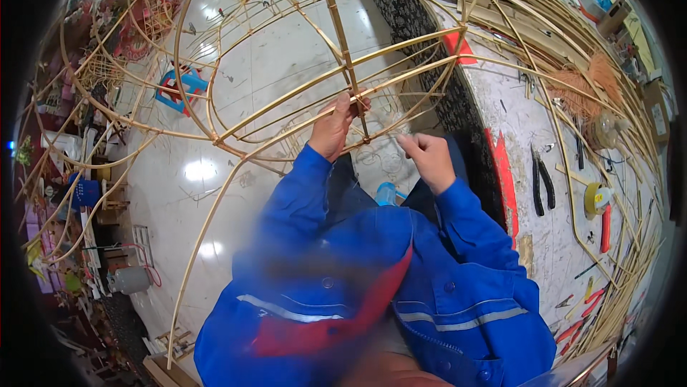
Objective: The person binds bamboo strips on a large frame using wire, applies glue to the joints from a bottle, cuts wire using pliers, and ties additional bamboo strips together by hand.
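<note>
A large open frame of bent bamboo strips [286, 106] spreads in front of me, its joints bound. My left hand [335, 128] is closed around a crossing where long strips meet a darker bamboo rod [333, 15]. To its right, apart from the frame's upper strips, my right hand [429, 159] is closed, thumb and forefinger pinched together. Something thin and pale may run from those fingertips, but it is too fine to name. Both forearms are in blue sleeves.
On the right, a worktable [533, 244] carries black-handled pliers [542, 183], a yellow tape roll [594, 199] and many loose bamboo strips [522, 18]. A blue and red stool [182, 91] and a grey gas cylinder [130, 280] stand at the left.
</note>
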Action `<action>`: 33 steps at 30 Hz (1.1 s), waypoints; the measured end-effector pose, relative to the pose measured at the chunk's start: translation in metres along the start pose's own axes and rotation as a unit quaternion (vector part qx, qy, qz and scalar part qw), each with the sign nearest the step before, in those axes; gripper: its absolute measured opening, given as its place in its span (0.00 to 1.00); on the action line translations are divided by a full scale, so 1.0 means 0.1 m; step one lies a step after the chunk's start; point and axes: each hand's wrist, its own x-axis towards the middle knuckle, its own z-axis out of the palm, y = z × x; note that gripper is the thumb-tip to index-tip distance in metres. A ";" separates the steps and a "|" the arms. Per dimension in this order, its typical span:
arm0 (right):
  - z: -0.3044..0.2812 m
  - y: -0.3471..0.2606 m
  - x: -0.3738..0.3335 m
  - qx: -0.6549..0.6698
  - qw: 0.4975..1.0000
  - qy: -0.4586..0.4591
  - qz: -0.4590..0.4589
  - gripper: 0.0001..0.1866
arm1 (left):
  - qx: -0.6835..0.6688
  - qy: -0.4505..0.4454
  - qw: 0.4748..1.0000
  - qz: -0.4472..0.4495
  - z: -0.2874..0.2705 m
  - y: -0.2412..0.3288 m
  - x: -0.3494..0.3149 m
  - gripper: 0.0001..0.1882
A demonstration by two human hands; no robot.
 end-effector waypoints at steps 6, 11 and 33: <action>0.22 0.09 0.48 -0.219 0.974 0.040 -0.034 0.30 | 0.003 0.002 1.000 -0.025 0.01 0.05 -0.01 0.31; 0.40 -0.10 0.86 -0.309 0.948 0.054 -0.058 0.29 | -0.011 0.024 0.999 -0.032 0.03 0.11 -0.02 0.25; 0.84 -0.95 0.48 -0.215 0.946 0.020 -0.242 0.13 | -0.291 0.118 0.946 0.077 0.09 0.23 -0.22 0.20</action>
